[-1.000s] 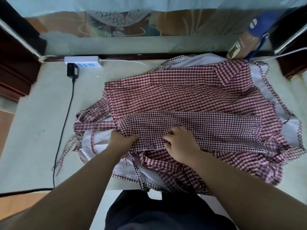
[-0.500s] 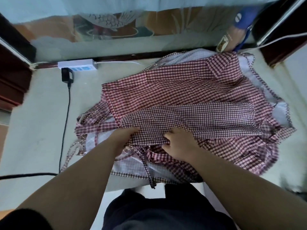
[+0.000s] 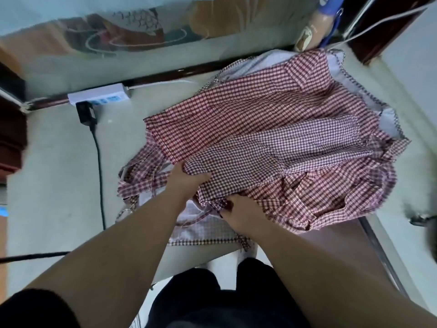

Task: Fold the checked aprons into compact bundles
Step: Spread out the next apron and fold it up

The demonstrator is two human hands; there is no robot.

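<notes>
Left hand (image 3: pixel 186 178) is on the corner of the fine-checked apron (image 3: pixel 283 150): thumb on top, fingers tucked under the cloth, a firm pinch. Just right of it and nearer the person, the right hand (image 3: pixel 238 211) is curled into a bunched fold of checked cloth at the near edge of the table (image 3: pixel 54 185), fingertips buried, so which layer it grips I can't tell. From the left hand the fine-checked apron runs away to the right, lying across the red checked aprons (image 3: pixel 248 110), which spread out beyond both hands. Tangled apron ties (image 3: pixel 142 183) lie just left of the left hand. Further left of that hand, a black cable (image 3: pixel 99 166) leads up to a plug (image 3: pixel 86 113) in a white power strip (image 3: pixel 99 97). Pale lining hangs over the edge below the right hand.
</notes>
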